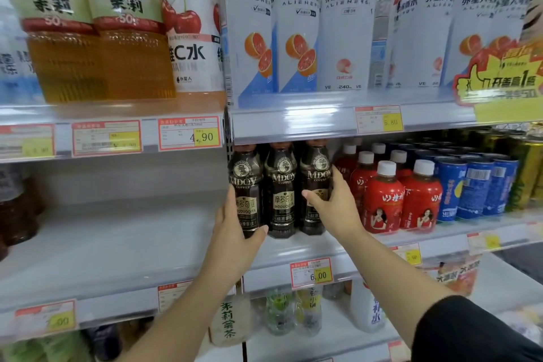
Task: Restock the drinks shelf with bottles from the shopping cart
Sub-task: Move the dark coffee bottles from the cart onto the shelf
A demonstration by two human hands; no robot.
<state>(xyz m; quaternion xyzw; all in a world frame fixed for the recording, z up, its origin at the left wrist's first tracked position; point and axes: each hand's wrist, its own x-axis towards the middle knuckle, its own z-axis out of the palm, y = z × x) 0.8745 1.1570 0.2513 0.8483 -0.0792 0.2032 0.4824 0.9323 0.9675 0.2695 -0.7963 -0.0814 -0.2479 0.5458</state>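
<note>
Three dark MDOY coffee bottles stand in a row at the front of the middle shelf [296,250]. My left hand [235,229] grips the left coffee bottle [246,185] low down, thumb across its front. My right hand [335,203] holds the right coffee bottle [316,173], thumb on the label and fingers round its right side. The middle coffee bottle [280,188] stands between them, untouched. The shopping cart is out of view.
Red bottles with white caps [382,200] and blue cans [476,188] stand right of the coffee. The shelf bay to the left [117,244] holds only dark bottles at its far left edge. Large white and tea bottles fill the top shelf. More drinks stand below.
</note>
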